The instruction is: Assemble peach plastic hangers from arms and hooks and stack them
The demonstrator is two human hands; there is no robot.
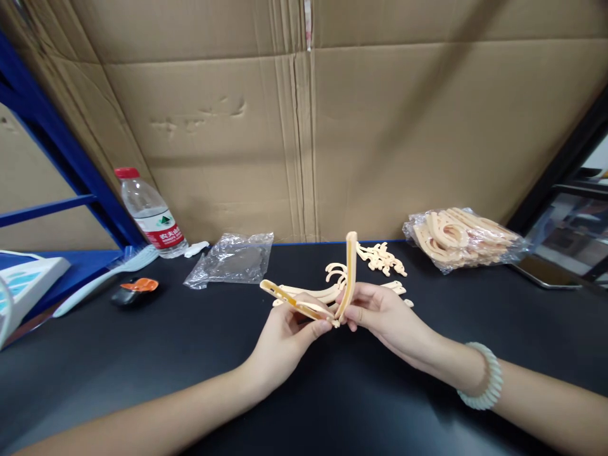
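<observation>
My left hand (289, 332) is closed on a beige slotted strip (278, 291) that slants up to the left, its inner face orange-brown with small holes. Between finger and thumb, my right hand (384, 316) pinches a curved beige strip (350, 269) standing nearly upright. The lower ends of both strips come together between my fingertips; whether they are joined I cannot tell. Behind my hands lie more long beige pieces (324, 293), partly hidden by them. A small heap of beige connector-like pieces (380, 258) sits just beyond my right hand.
A clear bag of beige curved parts (463, 237) lies at the back right, beside a dark flat device (546, 272). Back left are a crumpled clear bag (230, 259), a water bottle (154, 218), a pale long-handled tool (107, 278) and a black-and-orange object (134, 290). Cardboard (213, 139) walls the back.
</observation>
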